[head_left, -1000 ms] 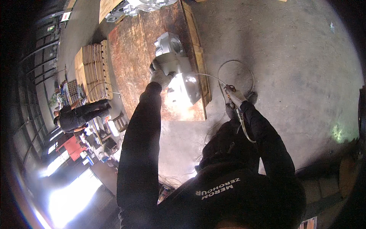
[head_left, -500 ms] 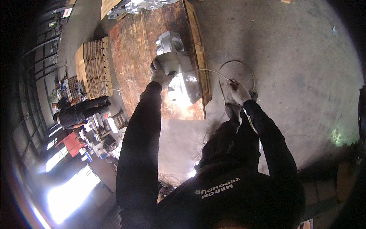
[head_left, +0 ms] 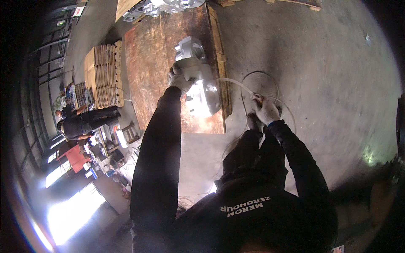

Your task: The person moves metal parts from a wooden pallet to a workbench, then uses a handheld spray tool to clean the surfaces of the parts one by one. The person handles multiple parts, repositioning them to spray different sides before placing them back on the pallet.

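A large silvery metal casting with rounded openings rests on a worn wooden tabletop. My left hand, in a light glove, is closed on the casting's left side near its middle. My right hand, also gloved, is off the table's right edge, with its fingers closed round a thin pale hose. From that hand the hose arcs left to the casting's right side; its end there is hidden. More of it loops over the floor beyond and beside my right hand.
More metal castings lie on a surface past the table's far edge. Stacked wooden panels stand to the left. A person in dark clothes is farther left, near a cluttered bench and a red panel. A pallet edge shows far off.
My right hand has moved slightly down and right with the hose, which now bows in a higher, blurred arc and loops wider. My left hand keeps its hold on the casting.
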Demonstrator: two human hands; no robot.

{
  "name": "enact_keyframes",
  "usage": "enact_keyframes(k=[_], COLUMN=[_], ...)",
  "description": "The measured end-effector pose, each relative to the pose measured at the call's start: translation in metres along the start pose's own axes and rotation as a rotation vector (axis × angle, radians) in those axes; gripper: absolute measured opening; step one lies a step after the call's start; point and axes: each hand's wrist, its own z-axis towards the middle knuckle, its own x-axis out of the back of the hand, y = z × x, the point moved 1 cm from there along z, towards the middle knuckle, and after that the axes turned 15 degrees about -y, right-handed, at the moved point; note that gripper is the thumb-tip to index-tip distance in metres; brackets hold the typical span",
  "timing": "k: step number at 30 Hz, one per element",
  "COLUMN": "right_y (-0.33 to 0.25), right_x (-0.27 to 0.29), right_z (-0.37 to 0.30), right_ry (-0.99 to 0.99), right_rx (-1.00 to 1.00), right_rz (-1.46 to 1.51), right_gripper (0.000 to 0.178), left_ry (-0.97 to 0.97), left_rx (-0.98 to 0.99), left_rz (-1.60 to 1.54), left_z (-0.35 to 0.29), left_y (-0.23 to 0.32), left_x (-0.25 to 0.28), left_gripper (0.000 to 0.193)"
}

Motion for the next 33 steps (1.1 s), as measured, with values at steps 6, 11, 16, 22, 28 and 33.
enact_keyframes(k=[6, 11, 16, 22, 28, 33], right_y=[0.028, -0.055, -0.044, -0.006, 0.008, 0.014], right_x=[-0.001, 0.033, 0.026, 0.033, 0.045, 0.032], right_z=[-0.028, -0.050, -0.043, -0.033, 0.019, 0.070], right_ry=[0.034, 0.024, 0.093, 0.159, 0.032, -0.083], right_rx=[-0.013, -0.002, 0.071, 0.089, -0.218, 0.034], right_rz=[0.362, -0.053, -0.100, 0.227, 0.099, -0.185], right_gripper=[0.034, 0.033, 0.029, 0.037, 0.035, 0.027], left_ry=[0.093, 0.063, 0.063, 0.161, 0.297, 0.523], left_rx=[-0.101, -0.066, -0.081, -0.055, 0.144, 0.245], left_rz=[0.042, -0.040, 0.017, -0.017, -0.037, -0.059], left_z=[-0.013, -0.040, -0.038, -0.019, -0.036, -0.028], left_y=[0.021, 0.036, 0.044, 0.039, 0.055, 0.053], left_x=[0.000, 0.014, 0.015, 0.009, 0.038, 0.036], left_gripper=[0.133, 0.133, 0.130, 0.121, 0.084, 0.057])
